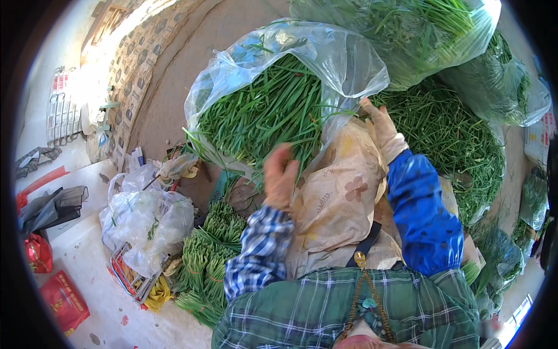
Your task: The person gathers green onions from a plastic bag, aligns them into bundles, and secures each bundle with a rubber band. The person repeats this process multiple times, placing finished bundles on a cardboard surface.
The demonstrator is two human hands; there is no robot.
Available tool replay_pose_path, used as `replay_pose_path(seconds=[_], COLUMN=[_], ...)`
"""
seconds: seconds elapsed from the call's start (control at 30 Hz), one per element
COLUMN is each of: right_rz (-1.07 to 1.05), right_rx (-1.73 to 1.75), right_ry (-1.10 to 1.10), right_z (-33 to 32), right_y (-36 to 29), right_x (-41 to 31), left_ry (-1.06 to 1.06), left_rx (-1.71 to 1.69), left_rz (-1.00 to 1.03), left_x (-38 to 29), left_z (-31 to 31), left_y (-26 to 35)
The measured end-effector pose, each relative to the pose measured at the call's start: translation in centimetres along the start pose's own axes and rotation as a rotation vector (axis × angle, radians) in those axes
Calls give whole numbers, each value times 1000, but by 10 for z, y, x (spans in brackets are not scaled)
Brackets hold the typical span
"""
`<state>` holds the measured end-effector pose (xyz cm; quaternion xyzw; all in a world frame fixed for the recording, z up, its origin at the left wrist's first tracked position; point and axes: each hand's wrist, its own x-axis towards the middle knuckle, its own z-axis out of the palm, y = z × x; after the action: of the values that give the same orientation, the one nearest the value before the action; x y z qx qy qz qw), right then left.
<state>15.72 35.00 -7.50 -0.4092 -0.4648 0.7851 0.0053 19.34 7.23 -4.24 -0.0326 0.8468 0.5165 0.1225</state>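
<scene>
A large clear plastic bag [348, 61] lies open before me, filled with loose long green leaves [266, 109] that look like garlic chives. My left hand [280, 176] is over the bag's near edge, thumb and fingers apart, with nothing seen between them. At the bag's right side, my right hand [383, 126] has its fingertips against the gathered plastic rim; whether they pinch it is not clear. A beige flower-printed cloth [340, 187] covers my lap below both hands. Bundled green stalks [209, 257], some banded, are stacked by my left forearm.
Right of my right arm spreads a heap of loose greens [444, 135]. More filled bags [405, 39] stand at the upper right. On the left, crumpled plastic bags [144, 218] sit on a metal-framed carrier [139, 279], with a red bag [65, 301] beyond.
</scene>
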Motion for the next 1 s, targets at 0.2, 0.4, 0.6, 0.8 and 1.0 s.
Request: replay_pose_path(seconds=[0.2, 0.4, 0.6, 0.8, 1.0], right_rz=[-1, 2, 96, 22, -385], right_rx=[515, 459, 129, 235, 529], right_ry=[127, 72, -225, -80, -110], right_z=[-12, 82, 102, 62, -39], right_y=[-8, -88, -61, -79, -91], right_x=[126, 45, -59, -113, -84], left_ry=[528, 331, 471, 419, 260], left_rx=[-606, -856, -498, -292, 1094], left_rz=[-691, -967, -869, -709, -96], left_x=[-3, 14, 18, 23, 39], left_z=[-48, -24, -57, -149, -152], left_y=[-77, -149, -183, -210, 4])
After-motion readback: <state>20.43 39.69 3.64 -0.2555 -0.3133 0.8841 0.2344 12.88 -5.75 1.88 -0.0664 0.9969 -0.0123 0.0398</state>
